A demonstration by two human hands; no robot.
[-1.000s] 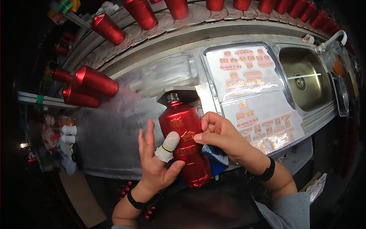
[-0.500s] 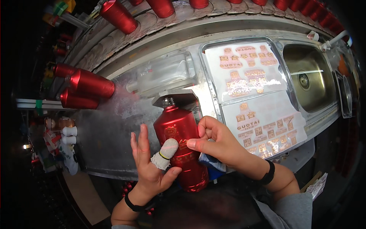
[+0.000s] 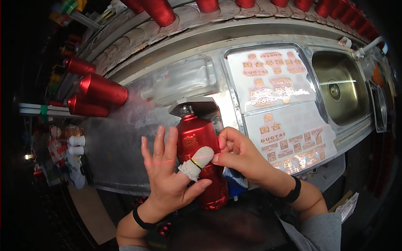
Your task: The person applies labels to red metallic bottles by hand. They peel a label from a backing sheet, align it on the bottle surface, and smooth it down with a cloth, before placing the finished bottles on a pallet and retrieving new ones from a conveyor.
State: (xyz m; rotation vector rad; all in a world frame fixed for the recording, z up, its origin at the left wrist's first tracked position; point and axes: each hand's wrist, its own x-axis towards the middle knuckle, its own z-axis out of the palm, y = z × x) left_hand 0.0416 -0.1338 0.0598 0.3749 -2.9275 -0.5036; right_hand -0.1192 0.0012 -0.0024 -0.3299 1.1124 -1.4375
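A glossy red bottle (image 3: 196, 134) with a gold emblem lies tilted in front of me, its dark threaded neck against a grey metal bracket (image 3: 208, 107). My left hand (image 3: 166, 178) has its fingers spread; a white cloth cover (image 3: 201, 159) with a yellow-and-black band wraps the index finger, which presses on the bottle's front. At the bottle's right edge, my right hand (image 3: 243, 154) pinches with thumb and index finger close to the covered fingertip. Whatever may be between those fingers is too small to make out. A blue-and-white cloth (image 3: 235, 179) sits below my right hand.
White sheets of gold-and-red decals (image 3: 289, 136) lie in a shallow tray right of the bottle. Beyond them is a steel sink (image 3: 338, 85). Several red bottles (image 3: 102, 89) stand at left; more ride a conveyor (image 3: 184, 32) along the back. A clear tray (image 3: 184, 79) lies behind the bracket.
My left hand has shifted right and up, its covered finger sliding across the bottle toward my right thumb. My right hand has barely moved. Bottles on the conveyor have moved right.
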